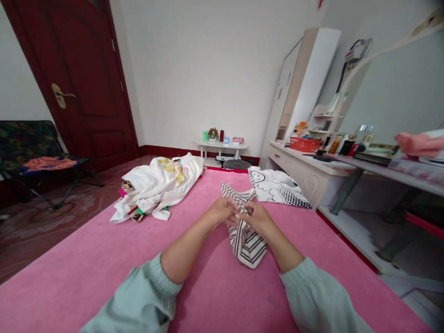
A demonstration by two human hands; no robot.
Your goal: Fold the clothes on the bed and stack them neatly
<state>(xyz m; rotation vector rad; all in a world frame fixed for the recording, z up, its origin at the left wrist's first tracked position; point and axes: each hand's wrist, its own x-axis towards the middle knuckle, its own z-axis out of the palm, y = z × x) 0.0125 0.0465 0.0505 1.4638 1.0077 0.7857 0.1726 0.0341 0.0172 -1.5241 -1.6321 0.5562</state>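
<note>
A white knit garment with dark stripes (248, 245) lies bunched in a narrow strip on the pink bedspread (138, 273), straight ahead of me. My left hand (225, 211) is at its left edge, fingers curled and closed on the cloth. From the right, my right hand (256, 216) pinches the same garment near its middle, thumb and fingertips almost meeting those of the left. Part of the cloth is hidden behind both hands. What kind of garment it is I cannot tell.
A heap of white clothes (163, 185) lies on the bed's left side. A folded black-and-white patterned cloth (277, 187) lies at the far right. Beyond the bed stands a low white table (222, 144). A dressing table (312, 162) borders the right, a folding chair (38, 157) the left.
</note>
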